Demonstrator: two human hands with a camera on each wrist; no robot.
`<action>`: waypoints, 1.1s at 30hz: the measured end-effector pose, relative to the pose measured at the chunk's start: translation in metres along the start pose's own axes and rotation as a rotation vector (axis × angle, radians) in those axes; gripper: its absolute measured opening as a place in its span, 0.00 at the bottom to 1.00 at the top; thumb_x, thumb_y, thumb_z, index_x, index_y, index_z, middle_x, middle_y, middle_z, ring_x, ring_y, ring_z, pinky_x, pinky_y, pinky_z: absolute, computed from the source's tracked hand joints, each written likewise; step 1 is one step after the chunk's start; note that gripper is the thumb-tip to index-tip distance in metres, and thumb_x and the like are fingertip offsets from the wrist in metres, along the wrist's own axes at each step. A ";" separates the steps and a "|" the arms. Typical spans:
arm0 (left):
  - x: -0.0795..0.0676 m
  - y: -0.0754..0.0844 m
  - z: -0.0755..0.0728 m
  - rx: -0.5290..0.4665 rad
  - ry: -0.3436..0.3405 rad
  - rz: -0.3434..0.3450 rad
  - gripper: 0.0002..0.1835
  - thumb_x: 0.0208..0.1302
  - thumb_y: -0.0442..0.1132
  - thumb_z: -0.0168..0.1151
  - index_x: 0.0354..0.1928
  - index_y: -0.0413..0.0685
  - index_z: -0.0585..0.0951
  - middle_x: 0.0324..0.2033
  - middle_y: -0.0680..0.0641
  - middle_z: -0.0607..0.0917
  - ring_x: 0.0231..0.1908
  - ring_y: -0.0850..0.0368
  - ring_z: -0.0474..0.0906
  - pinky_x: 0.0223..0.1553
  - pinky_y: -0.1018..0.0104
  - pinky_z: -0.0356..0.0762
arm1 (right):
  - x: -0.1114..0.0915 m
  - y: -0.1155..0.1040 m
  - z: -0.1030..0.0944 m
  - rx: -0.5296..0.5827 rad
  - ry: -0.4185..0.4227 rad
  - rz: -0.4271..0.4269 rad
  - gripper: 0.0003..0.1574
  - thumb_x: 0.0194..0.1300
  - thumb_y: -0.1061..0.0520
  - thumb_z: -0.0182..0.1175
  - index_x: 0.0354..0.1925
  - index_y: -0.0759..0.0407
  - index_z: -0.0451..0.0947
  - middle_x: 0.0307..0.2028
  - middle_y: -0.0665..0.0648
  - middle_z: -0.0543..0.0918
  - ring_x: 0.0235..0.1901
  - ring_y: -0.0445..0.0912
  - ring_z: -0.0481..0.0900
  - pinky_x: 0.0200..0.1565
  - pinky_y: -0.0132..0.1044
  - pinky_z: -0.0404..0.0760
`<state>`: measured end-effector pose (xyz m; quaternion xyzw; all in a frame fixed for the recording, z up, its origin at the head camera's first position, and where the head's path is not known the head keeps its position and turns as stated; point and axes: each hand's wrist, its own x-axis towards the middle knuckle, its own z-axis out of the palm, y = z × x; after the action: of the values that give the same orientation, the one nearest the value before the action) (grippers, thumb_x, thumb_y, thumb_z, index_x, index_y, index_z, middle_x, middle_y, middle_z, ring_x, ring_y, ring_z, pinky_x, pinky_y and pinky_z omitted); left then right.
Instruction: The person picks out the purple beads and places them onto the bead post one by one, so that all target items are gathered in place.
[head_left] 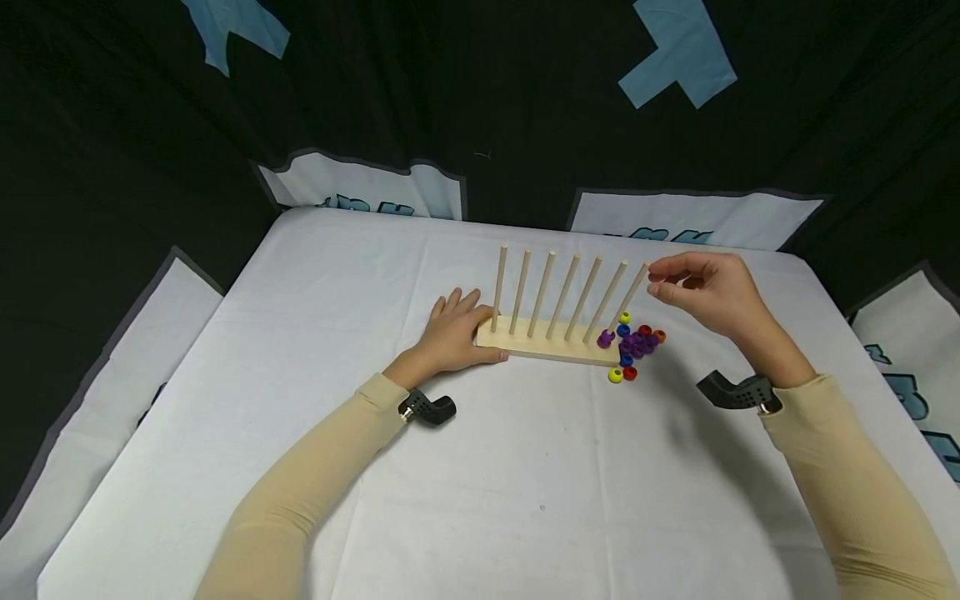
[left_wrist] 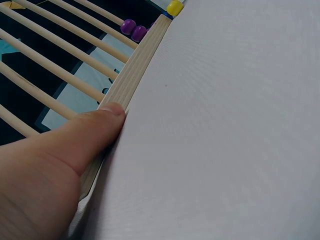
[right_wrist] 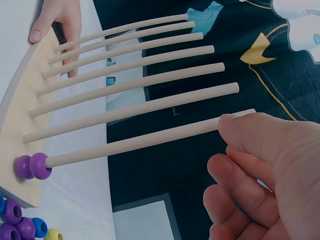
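A wooden peg rack (head_left: pixel 551 343) with a row of upright dowels stands on the white table. My left hand (head_left: pixel 453 333) holds its left end, with the thumb (left_wrist: pixel 100 127) along the front edge and the fingers on the far side. Two purple beads (right_wrist: pixel 33 166) sit at the bottom of the rightmost dowel (right_wrist: pixel 135 141). At that dowel's top is my right hand (head_left: pixel 705 287), its thumb (right_wrist: pixel 240 131) overlapping the tip in the right wrist view. Those fingers are loosely bent, with a gap between thumb and forefinger and no bead visible there.
Loose purple beads (head_left: pixel 638 345) lie in a cluster beside the rack's right end. Among them are red beads (head_left: pixel 630 373), yellow beads (head_left: pixel 616 375), blue beads (head_left: pixel 626 360) and an orange bead (head_left: pixel 660 336). Black curtains (head_left: pixel 480 92) hang behind the white table (head_left: pixel 465 500).
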<state>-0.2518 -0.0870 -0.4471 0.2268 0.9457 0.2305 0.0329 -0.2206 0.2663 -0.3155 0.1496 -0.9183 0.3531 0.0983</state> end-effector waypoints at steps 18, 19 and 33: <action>0.000 0.001 0.000 0.003 -0.015 -0.007 0.41 0.57 0.65 0.69 0.68 0.51 0.76 0.78 0.35 0.59 0.80 0.29 0.44 0.77 0.32 0.39 | -0.008 0.012 0.001 -0.041 -0.011 0.099 0.19 0.68 0.54 0.67 0.51 0.66 0.85 0.47 0.68 0.87 0.38 0.32 0.74 0.38 0.17 0.73; 0.000 0.001 0.000 0.002 -0.014 -0.007 0.41 0.57 0.65 0.69 0.68 0.50 0.76 0.78 0.35 0.59 0.79 0.29 0.44 0.77 0.32 0.40 | -0.009 0.013 0.001 -0.042 -0.013 0.097 0.19 0.68 0.55 0.67 0.51 0.67 0.84 0.46 0.68 0.87 0.38 0.32 0.74 0.38 0.17 0.73; 0.000 0.000 -0.001 -0.005 -0.003 0.001 0.41 0.57 0.65 0.70 0.68 0.50 0.76 0.78 0.34 0.60 0.79 0.29 0.45 0.77 0.31 0.41 | -0.020 0.040 0.013 -0.037 -0.025 0.128 0.19 0.69 0.55 0.67 0.51 0.68 0.84 0.45 0.70 0.88 0.33 0.29 0.74 0.34 0.18 0.75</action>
<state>-0.2516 -0.0872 -0.4460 0.2275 0.9450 0.2323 0.0349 -0.2163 0.2898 -0.3550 0.0930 -0.9335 0.3397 0.0667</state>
